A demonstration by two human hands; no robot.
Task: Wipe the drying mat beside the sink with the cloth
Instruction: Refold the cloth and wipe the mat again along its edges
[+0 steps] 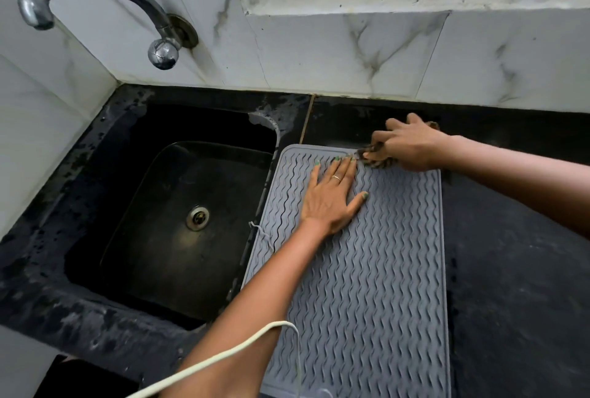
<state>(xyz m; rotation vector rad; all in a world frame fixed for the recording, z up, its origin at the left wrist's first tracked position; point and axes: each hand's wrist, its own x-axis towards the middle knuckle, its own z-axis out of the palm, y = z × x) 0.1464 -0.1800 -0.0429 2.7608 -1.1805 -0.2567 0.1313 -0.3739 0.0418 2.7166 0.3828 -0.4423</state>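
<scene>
A grey ridged drying mat (367, 270) lies on the black counter just right of the sink. My left hand (333, 196) presses flat on the mat's far half, fingers spread, holding nothing. My right hand (412, 145) is closed around a bunched brown patterned cloth (375, 156) at the mat's far edge, near its right corner. Most of the cloth is hidden under the hand; a bit shows behind the wrist.
A dark sink (178, 215) with a metal drain sits to the left, under a chrome tap (95, 5) on the marble wall. Black counter (517, 270) stretches right of the mat. A white cord (223, 356) crosses my left forearm.
</scene>
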